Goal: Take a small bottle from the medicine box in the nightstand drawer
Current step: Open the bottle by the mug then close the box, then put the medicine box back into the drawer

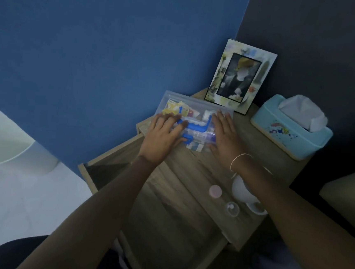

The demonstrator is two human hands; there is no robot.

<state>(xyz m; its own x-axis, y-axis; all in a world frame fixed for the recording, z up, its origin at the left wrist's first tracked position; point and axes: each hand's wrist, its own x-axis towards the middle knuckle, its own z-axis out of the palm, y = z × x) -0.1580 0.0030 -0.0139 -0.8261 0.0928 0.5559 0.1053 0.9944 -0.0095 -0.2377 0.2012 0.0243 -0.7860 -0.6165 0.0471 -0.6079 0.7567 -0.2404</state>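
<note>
In the head view, a wooden nightstand (264,139) is set against a blue wall (92,62), its drawer (165,208) pulled out. The clear medicine box (191,122) is pressed on the tabletop under spread fingers of the left hand (161,137) and right hand (225,136); no bottle is held.

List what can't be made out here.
- Head view: medicine box contents are blurred behind its clear lid; left hand and right hand cover both ends.
- No small bottle identifiable.
- Open drawer: arms hide much of the inside.
- Cup: right wrist covers it.
</note>
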